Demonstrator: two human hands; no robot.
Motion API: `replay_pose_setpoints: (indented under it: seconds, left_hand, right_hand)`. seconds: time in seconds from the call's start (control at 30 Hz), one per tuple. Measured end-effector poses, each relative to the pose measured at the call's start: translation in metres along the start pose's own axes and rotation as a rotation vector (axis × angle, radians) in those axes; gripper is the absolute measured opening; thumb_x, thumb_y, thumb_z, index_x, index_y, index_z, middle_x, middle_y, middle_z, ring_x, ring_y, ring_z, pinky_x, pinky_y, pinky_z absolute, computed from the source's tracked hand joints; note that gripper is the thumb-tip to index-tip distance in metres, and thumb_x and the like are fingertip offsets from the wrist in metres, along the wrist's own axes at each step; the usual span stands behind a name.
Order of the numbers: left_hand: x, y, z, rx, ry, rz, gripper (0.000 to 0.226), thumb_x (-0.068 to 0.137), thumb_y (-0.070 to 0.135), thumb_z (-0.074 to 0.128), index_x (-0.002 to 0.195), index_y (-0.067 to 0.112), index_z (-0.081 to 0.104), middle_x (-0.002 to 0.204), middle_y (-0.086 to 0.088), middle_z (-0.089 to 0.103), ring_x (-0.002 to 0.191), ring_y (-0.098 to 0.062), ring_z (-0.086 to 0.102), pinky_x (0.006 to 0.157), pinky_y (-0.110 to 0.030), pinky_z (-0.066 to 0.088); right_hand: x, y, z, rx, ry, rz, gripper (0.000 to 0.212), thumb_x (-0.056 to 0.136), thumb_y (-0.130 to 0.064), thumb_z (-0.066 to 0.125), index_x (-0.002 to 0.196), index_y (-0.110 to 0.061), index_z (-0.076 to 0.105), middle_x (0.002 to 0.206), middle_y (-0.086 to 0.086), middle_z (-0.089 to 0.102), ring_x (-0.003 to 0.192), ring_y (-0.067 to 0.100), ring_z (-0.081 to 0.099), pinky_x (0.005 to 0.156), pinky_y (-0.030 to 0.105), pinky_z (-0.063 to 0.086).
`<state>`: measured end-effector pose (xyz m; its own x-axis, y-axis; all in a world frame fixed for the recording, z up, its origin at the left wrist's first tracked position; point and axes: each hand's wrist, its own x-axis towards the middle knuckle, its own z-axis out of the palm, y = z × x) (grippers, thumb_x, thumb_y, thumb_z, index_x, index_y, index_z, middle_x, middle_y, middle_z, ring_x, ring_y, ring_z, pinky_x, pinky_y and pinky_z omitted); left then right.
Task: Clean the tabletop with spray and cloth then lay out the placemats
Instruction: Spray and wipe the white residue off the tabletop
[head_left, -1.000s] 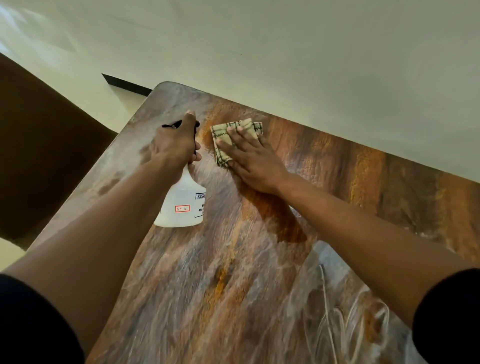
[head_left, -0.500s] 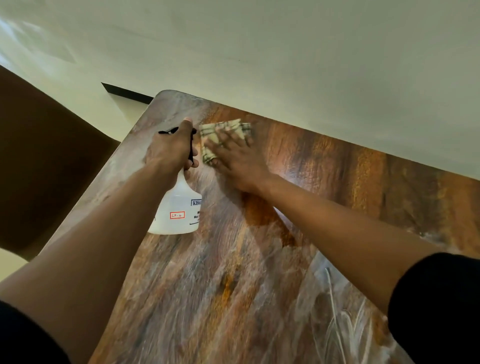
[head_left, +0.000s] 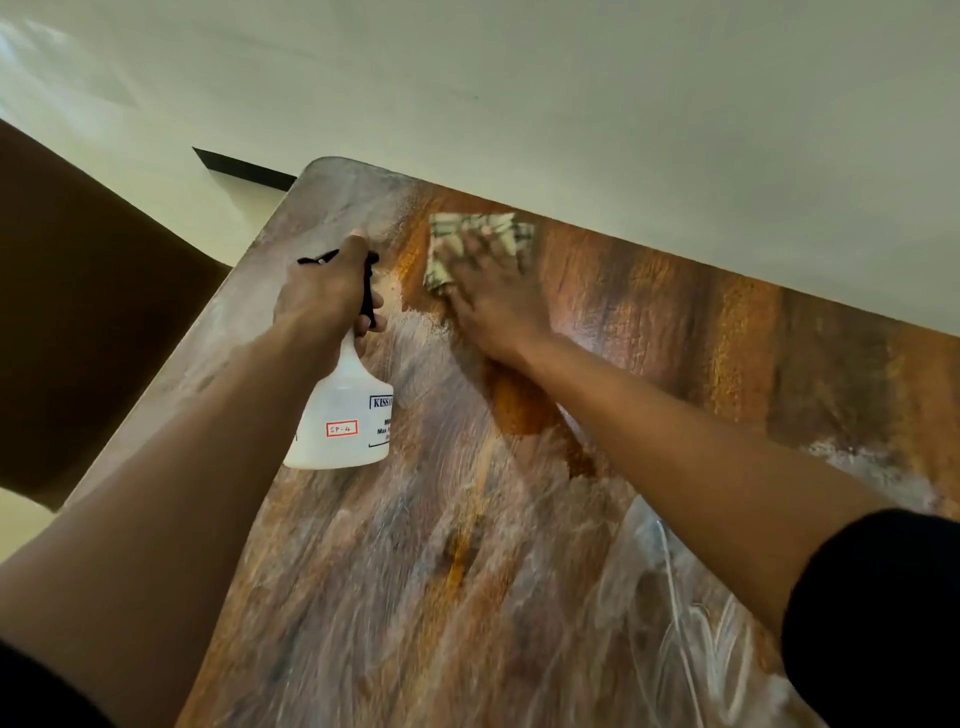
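Near the top middle of the frame, your flat right hand (head_left: 493, 301) pressed the cloth (head_left: 480, 244) on the table (head_left: 675, 364) to rub it clean, while your left hand (head_left: 324, 296) gripped the bottle (head_left: 343, 421) beside it, likely ready to spray more.

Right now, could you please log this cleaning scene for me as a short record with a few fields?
surface: wooden tabletop, streaked with whitish smears, darker near the far edge
left hand: left hand grips the neck of the spray bottle
right hand: right hand presses flat on the checked cloth, fingers blurred
cloth position: near the table's far edge, by the wall
bottle label: red-boxed tag reading SP-4
placemats: none in view
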<state>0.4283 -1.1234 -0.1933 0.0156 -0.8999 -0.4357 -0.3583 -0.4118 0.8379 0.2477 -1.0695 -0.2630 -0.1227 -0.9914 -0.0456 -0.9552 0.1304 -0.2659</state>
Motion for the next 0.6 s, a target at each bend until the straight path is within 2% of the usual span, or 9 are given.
replay_pose_setpoints:
  seconds: [0.1, 0.17, 0.2, 0.27, 0.33, 0.43, 0.5, 0.6]
  left_hand:
    - [0.004, -0.001, -0.005, -0.015, 0.001, 0.009, 0.042, 0.106, 0.051, 0.056, 0.109, 0.014, 0.077, 0.082, -0.011, 0.072, 0.041, -0.016, 0.059, 0.042, -0.025, 0.041]
    - [0.007, 0.001, -0.01, -0.022, 0.007, 0.015, 0.043, 0.106, 0.051, 0.055, 0.105, 0.014, 0.075, 0.086, -0.014, 0.073, 0.039, -0.015, 0.059, 0.043, -0.026, 0.04]
    - [0.008, 0.002, -0.013, -0.023, 0.008, 0.014, 0.043, 0.106, 0.053, 0.055, 0.103, 0.014, 0.074, 0.087, -0.013, 0.073, 0.04, -0.015, 0.059, 0.043, -0.026, 0.04]
    - [0.008, 0.004, -0.018, -0.021, 0.006, 0.011, 0.046, 0.106, 0.056, 0.055, 0.106, 0.015, 0.074, 0.087, -0.011, 0.073, 0.043, -0.015, 0.061, 0.045, -0.027, 0.04]
    - [0.008, 0.006, -0.023, -0.011, 0.001, 0.027, 0.044, 0.106, 0.058, 0.055, 0.11, 0.019, 0.075, 0.089, -0.011, 0.074, 0.045, -0.015, 0.063, 0.044, -0.027, 0.041]
    - [0.009, 0.003, -0.031, -0.011, 0.021, 0.039, 0.043, 0.106, 0.059, 0.056, 0.111, 0.022, 0.076, 0.091, -0.011, 0.075, 0.047, -0.016, 0.064, 0.045, -0.028, 0.043]
    - [0.011, 0.0, -0.034, -0.025, 0.024, 0.034, 0.043, 0.106, 0.06, 0.056, 0.11, 0.023, 0.077, 0.088, -0.012, 0.075, 0.044, -0.015, 0.062, 0.046, -0.029, 0.044]
    - [0.016, -0.003, -0.034, -0.009, 0.054, 0.044, 0.041, 0.101, 0.063, 0.056, 0.1, 0.028, 0.078, 0.081, -0.014, 0.077, 0.046, -0.019, 0.061, 0.052, -0.033, 0.047]
  right_hand:
    - [-0.029, -0.006, 0.001, 0.035, -0.054, -0.313, 0.055, 0.11, -0.048, 0.023, 0.165, -0.039, 0.018, 0.175, -0.003, 0.007, 0.161, 0.02, -0.001, 0.126, 0.044, -0.007]
    - [-0.024, 0.006, -0.005, 0.035, -0.113, -0.391, 0.056, 0.109, -0.05, 0.02, 0.164, -0.042, 0.016, 0.175, -0.006, 0.005, 0.159, 0.014, -0.003, 0.124, 0.04, -0.009]
    - [-0.017, 0.014, -0.006, 0.0, -0.109, -0.364, 0.055, 0.11, -0.051, 0.021, 0.164, -0.043, 0.014, 0.175, -0.006, 0.004, 0.16, 0.015, -0.003, 0.123, 0.041, -0.011]
    - [0.0, 0.028, -0.009, -0.049, -0.044, -0.161, 0.055, 0.112, -0.051, 0.022, 0.165, -0.043, 0.012, 0.175, -0.004, 0.003, 0.161, 0.022, 0.001, 0.125, 0.049, -0.012]
    - [0.013, 0.035, -0.015, 0.013, -0.006, 0.061, 0.057, 0.112, -0.049, 0.025, 0.166, -0.039, 0.012, 0.175, -0.002, 0.001, 0.162, 0.023, -0.002, 0.129, 0.053, -0.005]
    - [0.024, 0.021, -0.013, 0.052, 0.011, 0.181, 0.059, 0.111, -0.046, 0.028, 0.167, -0.036, 0.01, 0.176, 0.0, -0.002, 0.162, 0.025, -0.007, 0.127, 0.052, -0.007]
    - [0.025, 0.0, -0.009, 0.029, 0.005, 0.142, 0.059, 0.111, -0.049, 0.026, 0.167, -0.037, 0.009, 0.175, 0.001, -0.003, 0.161, 0.027, -0.007, 0.124, 0.052, -0.012]
    - [0.012, -0.031, -0.001, -0.039, -0.088, -0.193, 0.058, 0.111, -0.052, 0.023, 0.166, -0.039, 0.009, 0.175, 0.0, -0.003, 0.161, 0.025, -0.007, 0.125, 0.051, -0.011]
